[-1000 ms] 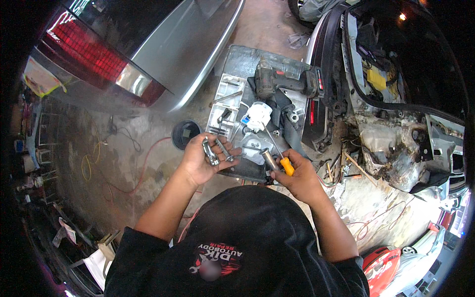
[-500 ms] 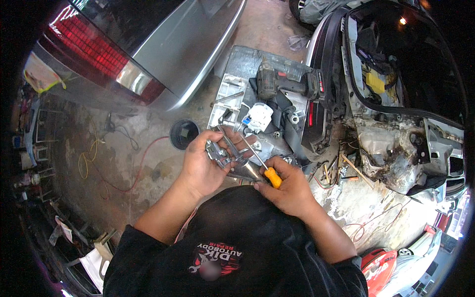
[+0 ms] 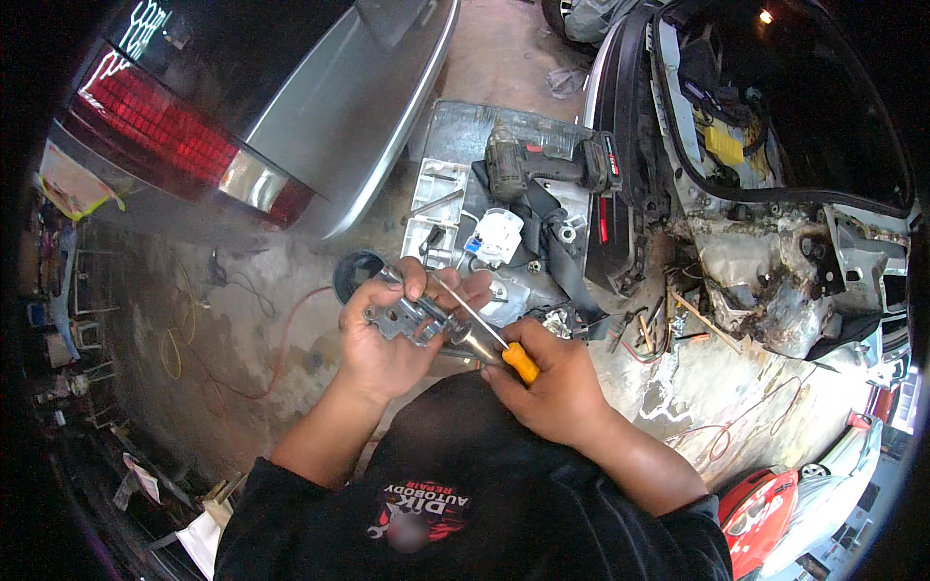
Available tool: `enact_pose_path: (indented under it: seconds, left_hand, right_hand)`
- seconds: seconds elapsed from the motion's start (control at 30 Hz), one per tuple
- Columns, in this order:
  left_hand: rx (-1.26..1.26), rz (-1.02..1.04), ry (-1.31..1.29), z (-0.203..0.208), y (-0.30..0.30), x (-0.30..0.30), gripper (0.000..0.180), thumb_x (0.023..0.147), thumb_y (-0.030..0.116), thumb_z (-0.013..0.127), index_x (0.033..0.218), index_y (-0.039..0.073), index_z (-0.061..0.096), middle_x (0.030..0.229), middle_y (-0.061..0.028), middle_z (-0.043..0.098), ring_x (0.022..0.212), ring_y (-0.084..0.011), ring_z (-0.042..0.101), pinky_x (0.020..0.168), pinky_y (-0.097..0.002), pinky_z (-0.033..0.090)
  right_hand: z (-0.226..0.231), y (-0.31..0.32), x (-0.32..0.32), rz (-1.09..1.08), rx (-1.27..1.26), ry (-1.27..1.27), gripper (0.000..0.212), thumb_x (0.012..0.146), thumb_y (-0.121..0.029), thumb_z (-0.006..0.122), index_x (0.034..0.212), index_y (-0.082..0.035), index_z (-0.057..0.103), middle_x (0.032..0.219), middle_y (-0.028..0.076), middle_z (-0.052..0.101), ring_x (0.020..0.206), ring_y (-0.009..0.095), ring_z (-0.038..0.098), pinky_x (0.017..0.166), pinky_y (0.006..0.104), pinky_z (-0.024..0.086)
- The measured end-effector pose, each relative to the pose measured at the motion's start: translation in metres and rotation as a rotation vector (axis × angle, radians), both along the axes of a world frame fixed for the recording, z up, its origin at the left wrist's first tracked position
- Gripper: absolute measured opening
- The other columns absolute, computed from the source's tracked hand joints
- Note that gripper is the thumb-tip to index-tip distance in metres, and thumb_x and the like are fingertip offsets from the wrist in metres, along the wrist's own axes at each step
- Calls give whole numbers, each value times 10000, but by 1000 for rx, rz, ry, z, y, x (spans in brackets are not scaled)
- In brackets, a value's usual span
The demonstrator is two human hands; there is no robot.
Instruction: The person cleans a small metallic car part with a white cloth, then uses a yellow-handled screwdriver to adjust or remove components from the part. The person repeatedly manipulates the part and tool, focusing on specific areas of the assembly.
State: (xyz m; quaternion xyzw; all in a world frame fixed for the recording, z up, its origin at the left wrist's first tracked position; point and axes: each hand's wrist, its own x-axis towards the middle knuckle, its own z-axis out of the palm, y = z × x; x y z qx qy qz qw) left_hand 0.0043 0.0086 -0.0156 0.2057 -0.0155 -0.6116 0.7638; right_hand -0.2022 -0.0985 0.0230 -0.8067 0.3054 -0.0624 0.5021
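Note:
In front of my chest, my left hand (image 3: 373,339) is closed around a silver metal bracket (image 3: 407,321) with holes in it, thumb on top. My right hand (image 3: 552,382) grips the yellow handle of a screwdriver (image 3: 521,362); its thin shaft slants up and left toward my left fingers. Between the hands lies a shiny metal cylinder (image 3: 475,341), against my right fingertips; which hand bears its weight I cannot tell. Whether the screwdriver tip touches the bracket is hidden by the fingers.
Ahead is a low work surface (image 3: 455,116) with a cordless drill (image 3: 542,167), a white plastic part (image 3: 496,235) and black straps (image 3: 552,232). A black bucket (image 3: 355,273) stands beyond my left hand. A grey car (image 3: 339,116) is at left, a stripped car body (image 3: 775,290) at right.
My left hand has turned the bracket so its holed face shows, and the thumb has moved over it. Both hands have shifted slightly left, the screwdriver with them.

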Motion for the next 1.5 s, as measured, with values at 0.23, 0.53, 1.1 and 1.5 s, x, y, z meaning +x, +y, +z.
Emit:
enact_pose_path:
  seconds: [0.23, 0.53, 1.1, 1.5]
  left_hand:
    - [152, -1, 81, 9, 0, -6, 167, 900, 279, 642, 948, 119, 653, 1171, -150, 742, 1449, -466, 565, 1312, -620, 329]
    - [129, -18, -50, 2, 0, -12, 207, 971, 268, 690, 1046, 76, 707, 1175, -127, 739, 1429, -444, 588, 1274, -613, 389]
    - [-35, -162, -35, -13, 4, -24, 571, 939, 341, 601, 1414, 25, 636, 1482, -191, 651, 1587, -469, 383, 1310, -647, 292]
    - [3, -186, 32, -10, -3, -25, 805, 945, 381, 562, 1647, 16, 415, 1630, -199, 549, 1628, -475, 301, 1310, -704, 246]
  right_hand:
    - [2, 4, -2, 40, -197, -55, 356, 905, -186, 830, 1189, -85, 641, 863, 189, 719, 827, 433, 750, 704, 522, 598]
    - [9, 1, 0, 91, 81, -51, 532, 930, -153, 801, 1418, -98, 596, 980, 234, 764, 868, 446, 769, 752, 504, 619]
    - [-19, -4, -19, 165, 567, -262, 690, 996, -44, 702, 1647, -115, 487, 960, 111, 738, 831, 197, 723, 792, 364, 577]
    - [-21, -8, -27, 224, 499, -156, 684, 995, -67, 700, 1648, -110, 501, 967, 105, 728, 784, 146, 658, 758, 331, 555]
